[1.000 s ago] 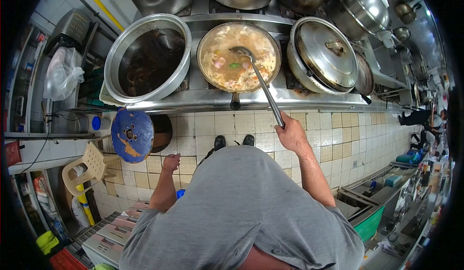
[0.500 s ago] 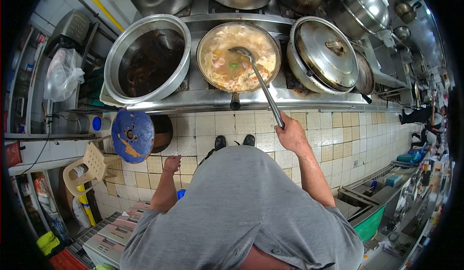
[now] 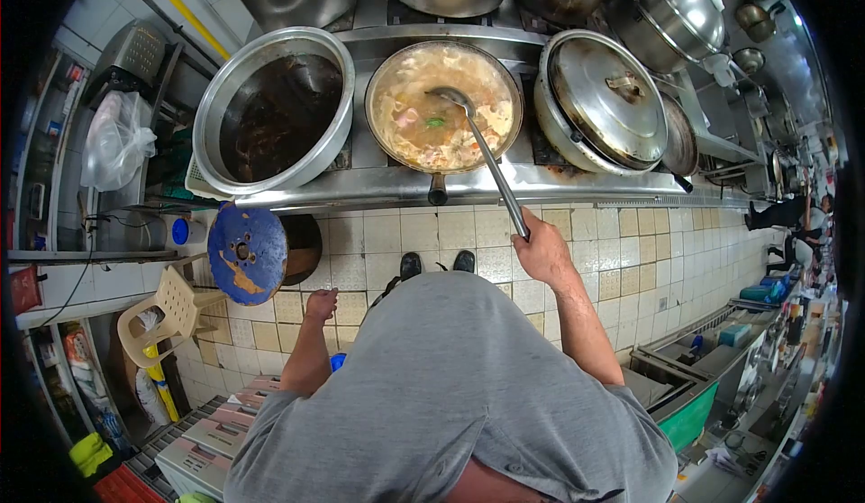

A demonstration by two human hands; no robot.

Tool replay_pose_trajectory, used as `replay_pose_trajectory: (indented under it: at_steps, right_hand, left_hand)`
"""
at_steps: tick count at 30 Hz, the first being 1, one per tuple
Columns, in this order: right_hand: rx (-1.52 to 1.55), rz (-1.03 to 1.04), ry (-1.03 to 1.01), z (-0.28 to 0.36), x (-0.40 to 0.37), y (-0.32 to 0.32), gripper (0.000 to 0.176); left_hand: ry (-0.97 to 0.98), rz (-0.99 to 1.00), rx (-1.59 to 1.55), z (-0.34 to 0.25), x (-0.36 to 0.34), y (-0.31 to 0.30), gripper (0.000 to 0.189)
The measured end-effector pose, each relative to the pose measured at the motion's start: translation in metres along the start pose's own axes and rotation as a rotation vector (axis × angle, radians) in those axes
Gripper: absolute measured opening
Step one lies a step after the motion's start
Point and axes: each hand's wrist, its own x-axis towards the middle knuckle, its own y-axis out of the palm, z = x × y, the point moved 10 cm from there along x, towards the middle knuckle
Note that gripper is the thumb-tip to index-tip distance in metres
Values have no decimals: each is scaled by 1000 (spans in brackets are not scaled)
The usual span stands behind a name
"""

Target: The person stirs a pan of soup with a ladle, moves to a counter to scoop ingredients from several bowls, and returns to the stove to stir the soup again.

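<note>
My right hand (image 3: 541, 249) is wrapped round the end of the long metal handle of a ladle (image 3: 492, 163). The ladle's bowl rests in the simmering, pale soup (image 3: 421, 105), which holds pink bits, whitish strands and a green leaf. That soup fills a round pan (image 3: 372, 127) on the stove, its short dark handle pointing toward me. Low at my left side hangs my left hand (image 3: 322, 305), fingers curled closed, with nothing visible in it. It is nearest to a round blue stool top (image 3: 241, 253).
Left of the pan stands a large pot (image 3: 340, 125) of dark liquid; to its right, a lidded pot (image 3: 595, 89). More big pots line the back of the stove. A beige plastic chair (image 3: 176, 309) is at left. Two people are far right.
The ladle bowl and the green leaf have shifted very slightly in the soup, and the surface looks a little different. Both my hands hold almost the same position.
</note>
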Motion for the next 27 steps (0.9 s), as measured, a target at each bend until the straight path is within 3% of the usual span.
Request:
replay_pose_trajectory:
  at_steps: [27]
  right_hand:
    - [-18, -16, -5, 1, -2, -2, 58]
  left_hand:
    - [6, 2, 17, 1, 2, 2, 39]
